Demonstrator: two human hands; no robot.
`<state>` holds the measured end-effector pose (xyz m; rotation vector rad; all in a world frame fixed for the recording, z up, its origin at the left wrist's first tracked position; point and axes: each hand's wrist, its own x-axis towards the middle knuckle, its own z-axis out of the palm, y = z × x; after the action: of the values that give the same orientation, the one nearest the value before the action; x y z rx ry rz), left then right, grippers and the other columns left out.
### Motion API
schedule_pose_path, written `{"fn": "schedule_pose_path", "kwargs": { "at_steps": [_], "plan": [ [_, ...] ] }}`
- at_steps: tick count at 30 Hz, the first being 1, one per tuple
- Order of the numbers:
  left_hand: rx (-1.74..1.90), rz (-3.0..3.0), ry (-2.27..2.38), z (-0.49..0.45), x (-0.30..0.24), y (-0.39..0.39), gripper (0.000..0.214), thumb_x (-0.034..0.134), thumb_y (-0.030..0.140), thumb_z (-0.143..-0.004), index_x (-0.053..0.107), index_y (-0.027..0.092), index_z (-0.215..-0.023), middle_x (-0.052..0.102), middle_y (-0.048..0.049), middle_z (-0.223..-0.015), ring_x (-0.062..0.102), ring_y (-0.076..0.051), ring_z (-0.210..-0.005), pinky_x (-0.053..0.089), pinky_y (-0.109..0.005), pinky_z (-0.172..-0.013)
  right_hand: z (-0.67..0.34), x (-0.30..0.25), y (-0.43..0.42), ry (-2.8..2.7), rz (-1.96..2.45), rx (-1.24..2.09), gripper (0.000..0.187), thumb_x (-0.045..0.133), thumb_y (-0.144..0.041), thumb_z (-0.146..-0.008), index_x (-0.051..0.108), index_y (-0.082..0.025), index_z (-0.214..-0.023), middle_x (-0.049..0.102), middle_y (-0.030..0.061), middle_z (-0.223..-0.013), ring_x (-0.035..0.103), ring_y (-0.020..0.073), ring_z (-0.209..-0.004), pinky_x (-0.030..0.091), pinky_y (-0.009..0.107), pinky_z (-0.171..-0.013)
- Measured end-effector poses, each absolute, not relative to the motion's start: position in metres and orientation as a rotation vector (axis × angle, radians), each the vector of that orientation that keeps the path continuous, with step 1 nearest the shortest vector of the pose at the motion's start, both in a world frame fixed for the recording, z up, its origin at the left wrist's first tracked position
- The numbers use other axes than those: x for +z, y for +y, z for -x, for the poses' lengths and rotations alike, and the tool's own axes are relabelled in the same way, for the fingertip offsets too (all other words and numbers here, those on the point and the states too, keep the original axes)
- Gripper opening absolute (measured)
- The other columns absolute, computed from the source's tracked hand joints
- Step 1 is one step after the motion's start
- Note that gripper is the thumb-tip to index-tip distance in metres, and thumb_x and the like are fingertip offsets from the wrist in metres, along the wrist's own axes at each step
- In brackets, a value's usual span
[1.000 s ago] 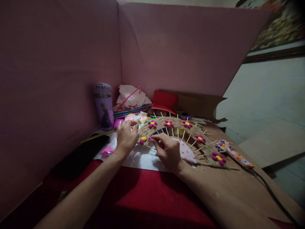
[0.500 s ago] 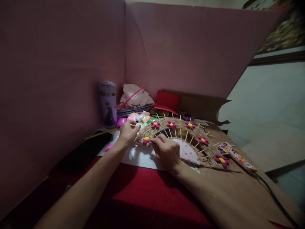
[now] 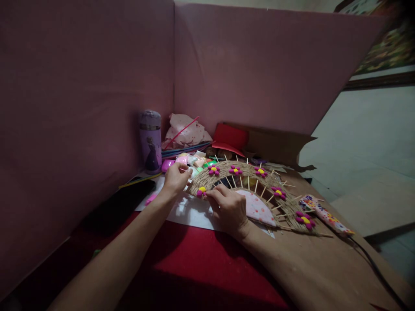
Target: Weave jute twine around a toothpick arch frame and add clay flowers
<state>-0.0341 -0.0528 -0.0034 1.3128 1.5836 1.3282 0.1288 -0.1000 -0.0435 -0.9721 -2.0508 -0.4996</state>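
A half-round fan of woven twine (image 3: pixel 223 167) on thin wooden sticks lies before me, with a dotted cloth piece (image 3: pixel 257 207) at its inner arc. Purple-and-yellow clay flowers, such as one clay flower (image 3: pixel 235 170), sit along the twine band. Beside the fan's left end, my left hand (image 3: pixel 175 178) is closed in a pinch on what looks like a thin pale stick. My right hand (image 3: pixel 228 208) has thumb and fingers pinched at the lower edge of the leftmost clay flower (image 3: pixel 201 191), partly hiding it. That flower shows fewer petals than the others.
Packets of coloured clay (image 3: pixel 181 160) lie behind my left hand near a purple bottle (image 3: pixel 151 142). A glue gun wrapped in floral print (image 3: pixel 326 214) rests at right, its cord trailing forward. White paper (image 3: pixel 189 214) lies under the fan. Pink panels (image 3: pixel 259 69) stand behind.
The whole view has shifted slightly, so everything sits a little further right. Both hands keep nearly the same places, the right one still at the leftmost flower.
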Motion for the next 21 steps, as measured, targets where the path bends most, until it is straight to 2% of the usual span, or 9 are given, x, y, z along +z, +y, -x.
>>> {"fn": "schedule_pose_path", "kwargs": {
  "at_steps": [6,11,15,21],
  "plan": [
    [1.353,-1.319,1.564,0.033,-0.006,-0.052,0.012,0.058,0.018,-0.075,0.055,0.012,-0.086,0.06,-0.0018,-0.068,0.051,-0.008,-0.042,0.032,-0.018,-0.038,-0.127,-0.042,-0.1,-2.065,1.013,-0.522,0.022,0.048,-0.024,-0.087,0.067,-0.02,-0.079,0.062,0.0016,-0.072,0.05,0.0114,-0.059,0.03,0.024,-0.054],
    [1.427,-1.286,1.537,0.034,-0.01,-0.05,0.017,0.066,0.021,-0.069,0.06,0.013,-0.083,0.061,-0.0019,-0.064,0.054,-0.01,-0.046,0.039,-0.02,-0.044,-0.127,-0.041,-0.1,-2.087,1.051,-0.534,0.023,0.047,-0.024,-0.087,0.066,-0.019,-0.077,0.062,0.0019,-0.073,0.05,0.0111,-0.059,0.029,0.025,-0.054],
    [1.451,-1.298,1.542,0.035,-0.013,-0.047,0.02,0.069,0.022,-0.066,0.061,0.013,-0.081,0.062,-0.0025,-0.064,0.055,-0.011,-0.048,0.043,-0.022,-0.048,-0.13,-0.04,-0.102,-2.113,1.041,-0.516,0.02,0.048,-0.027,-0.087,0.066,-0.018,-0.085,0.062,0.0022,-0.073,0.053,0.0126,-0.063,0.031,0.025,-0.055],
    [1.453,-1.314,1.541,0.036,-0.015,-0.044,0.018,0.068,0.024,-0.066,0.06,0.013,-0.079,0.062,-0.0021,-0.064,0.054,-0.01,-0.046,0.042,-0.022,-0.047,-0.134,-0.038,-0.108,-2.191,0.945,-0.477,0.025,0.048,-0.016,-0.08,0.066,-0.018,-0.096,0.061,0.0028,-0.073,0.053,0.0138,-0.064,0.033,0.026,-0.058]
  ]
}}
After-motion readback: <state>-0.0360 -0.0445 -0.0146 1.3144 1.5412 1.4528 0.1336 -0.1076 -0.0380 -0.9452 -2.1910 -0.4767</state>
